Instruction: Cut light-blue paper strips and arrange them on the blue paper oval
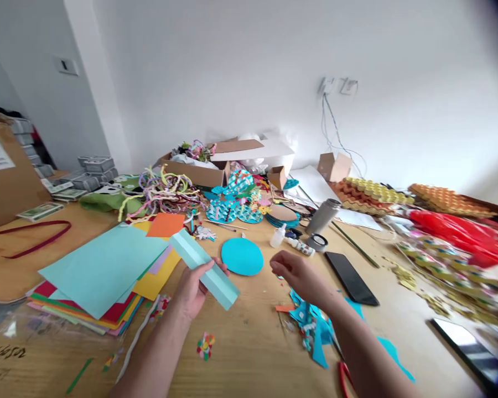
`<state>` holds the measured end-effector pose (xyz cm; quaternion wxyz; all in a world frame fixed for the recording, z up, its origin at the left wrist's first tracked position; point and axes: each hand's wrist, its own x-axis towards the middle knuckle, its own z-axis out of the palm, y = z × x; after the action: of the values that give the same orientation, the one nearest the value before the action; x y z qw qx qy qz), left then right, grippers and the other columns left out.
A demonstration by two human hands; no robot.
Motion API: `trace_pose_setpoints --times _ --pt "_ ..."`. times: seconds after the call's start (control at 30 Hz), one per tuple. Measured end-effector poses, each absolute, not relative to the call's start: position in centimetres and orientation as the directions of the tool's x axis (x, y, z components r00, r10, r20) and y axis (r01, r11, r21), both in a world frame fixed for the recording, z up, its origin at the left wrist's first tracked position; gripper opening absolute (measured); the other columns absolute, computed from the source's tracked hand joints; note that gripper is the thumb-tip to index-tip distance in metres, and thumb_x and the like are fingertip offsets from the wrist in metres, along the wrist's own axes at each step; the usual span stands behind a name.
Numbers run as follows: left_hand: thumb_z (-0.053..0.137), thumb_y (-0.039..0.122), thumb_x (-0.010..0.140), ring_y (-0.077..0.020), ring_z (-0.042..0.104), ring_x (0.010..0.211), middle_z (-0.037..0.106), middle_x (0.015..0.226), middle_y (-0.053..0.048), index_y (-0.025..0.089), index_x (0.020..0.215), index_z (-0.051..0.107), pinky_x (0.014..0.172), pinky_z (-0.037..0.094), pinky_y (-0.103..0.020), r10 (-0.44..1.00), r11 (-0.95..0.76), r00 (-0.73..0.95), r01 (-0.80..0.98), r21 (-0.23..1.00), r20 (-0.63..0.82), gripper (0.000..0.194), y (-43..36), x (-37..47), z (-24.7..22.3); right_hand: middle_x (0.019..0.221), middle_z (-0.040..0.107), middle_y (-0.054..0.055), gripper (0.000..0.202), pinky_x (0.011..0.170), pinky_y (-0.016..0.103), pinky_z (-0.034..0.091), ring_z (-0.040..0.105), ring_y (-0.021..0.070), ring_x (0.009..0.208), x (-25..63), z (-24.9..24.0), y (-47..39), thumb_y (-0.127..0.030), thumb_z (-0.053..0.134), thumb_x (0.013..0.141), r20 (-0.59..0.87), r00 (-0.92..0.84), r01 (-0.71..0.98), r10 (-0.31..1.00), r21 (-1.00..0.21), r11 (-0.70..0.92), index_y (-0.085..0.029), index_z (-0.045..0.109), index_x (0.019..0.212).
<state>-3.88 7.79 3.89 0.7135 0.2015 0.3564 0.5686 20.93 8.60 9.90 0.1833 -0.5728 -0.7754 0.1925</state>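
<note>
My left hand (pixel 194 288) grips a pale blue folded paper strip (pixel 207 271) with lengthwise creases, thumb on top and fingers underneath. The strip is held at a slant above the table. Just beyond it lies a bright blue oval disc (pixel 243 256), flat on the wood. To the right of the disc, my right hand (pixel 296 273) hovers with its fingers curled in and thumb close to the forefinger. Whether anything small is between them cannot be seen. Blue paper scraps (pixel 313 326) and red-handled scissors (pixel 343 378) lie beneath my right forearm.
Coloured paper sheets (pixel 103 268) are stacked at left. Behind the disc stand a small white glue bottle (pixel 278 236) and a steel flask (pixel 324 215). A black phone (pixel 352 278) lies at right. Pipe cleaners (pixel 166 190), an open carton (pixel 199 171) and egg trays (pixel 373 193) line the back.
</note>
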Motion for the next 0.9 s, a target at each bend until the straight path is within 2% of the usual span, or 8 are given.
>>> trace_pose_setpoints --times 0.03,0.1,0.27,0.37,0.5,0.63,0.8,0.9 --pt "0.068 0.015 0.072 -0.0213 0.069 0.071 0.072 0.075 -0.007 0.012 0.082 0.066 0.063 0.055 -0.029 0.956 0.264 0.088 -0.676 0.688 -0.281 0.011 7.7 -3.9 4.0 0.072 0.066 0.001 0.025 0.057 0.024 0.041 0.059 0.0150 0.064 22.4 10.0 6.7 -0.039 0.043 0.090 0.051 -0.212 0.801 0.976 -0.563 0.203 -0.019 0.059 0.086" --pt "0.067 0.012 0.072 -0.0215 0.070 0.073 0.072 0.075 -0.007 0.012 0.082 0.066 0.064 0.056 -0.029 0.961 0.242 0.070 -0.680 0.692 -0.266 0.010 7.7 -4.0 4.3 0.070 0.065 0.001 0.023 0.057 0.026 0.040 0.058 0.0163 0.063 25.1 9.8 3.1 -0.039 0.045 0.087 0.025 -0.072 0.817 0.997 -0.572 0.073 -0.020 0.058 0.084" --pt "0.062 0.008 0.074 -0.0229 0.071 0.072 0.073 0.075 -0.009 0.011 0.082 0.066 0.063 0.057 -0.030 0.952 0.263 0.056 -0.654 0.709 -0.301 0.009 7.4 -3.9 5.3 0.080 0.068 0.005 0.013 0.064 0.029 0.038 0.062 0.0208 0.076 28.3 6.6 -4.2 -0.028 0.047 0.086 -0.115 0.216 0.937 0.970 -0.255 -0.239 -0.020 0.056 0.081" --pt "0.060 0.007 0.074 -0.0236 0.072 0.072 0.073 0.076 -0.010 0.011 0.082 0.066 0.064 0.058 -0.031 0.950 0.263 0.041 -0.637 0.725 -0.309 0.010 7.2 -3.6 5.4 0.088 0.067 0.009 0.013 0.064 0.029 0.039 0.065 0.0230 0.080 28.2 4.2 -6.9 -0.025 0.046 0.088 -0.147 0.335 0.937 0.931 -0.054 -0.346 -0.019 0.056 0.082" --pt "0.062 0.010 0.073 -0.0255 0.072 0.074 0.074 0.078 -0.012 0.010 0.084 0.065 0.067 0.058 -0.033 0.958 0.260 0.068 -0.616 0.744 -0.279 0.011 7.2 -3.3 5.1 0.090 0.066 0.013 0.016 0.068 0.031 0.043 0.066 0.0259 0.085 28.3 2.1 -8.2 -0.025 0.042 0.091 -0.101 0.358 0.934 0.928 0.020 -0.358 -0.018 0.054 0.083" --pt "0.065 0.012 0.072 -0.0257 0.072 0.074 0.074 0.077 -0.012 0.010 0.086 0.065 0.066 0.056 -0.032 0.971 0.230 0.086 -0.598 0.768 -0.225 0.014 7.1 -3.2 4.6 0.082 0.066 0.015 0.023 0.072 0.035 0.045 0.066 0.0281 0.084 29.9 0.8 -8.7 -0.028 0.036 0.090 -0.069 0.343 0.935 0.937 -0.069 -0.348 -0.021 0.050 0.074" --pt "0.069 0.017 0.071 -0.0280 0.072 0.078 0.074 0.085 -0.015 0.009 0.089 0.066 0.070 0.056 -0.035 0.977 0.207 0.092 -0.605 0.769 -0.190 0.020 7.0 -3.2 4.3 0.095 0.068 0.015 0.026 0.072 0.037 0.050 0.066 0.0277 0.089 33.2 0.0 -9.4 -0.044 0.038 0.083 0.018 0.348 0.863 0.937 -0.396 -0.313 -0.024 0.054 0.083" --pt "0.072 0.019 0.070 -0.0290 0.071 0.081 0.074 0.086 -0.015 0.010 0.091 0.066 0.071 0.056 -0.035 0.979 0.202 0.098 -0.612 0.764 -0.180 0.023 7.0 -3.2 4.1 0.088 0.070 0.012 0.027 0.068 0.035 0.051 0.067 0.0267 0.081 33.7 0.4 -9.5 -0.049 0.044 0.077 -0.011 0.351 0.797 0.936 -0.522 -0.305 -0.025 0.056 0.082"
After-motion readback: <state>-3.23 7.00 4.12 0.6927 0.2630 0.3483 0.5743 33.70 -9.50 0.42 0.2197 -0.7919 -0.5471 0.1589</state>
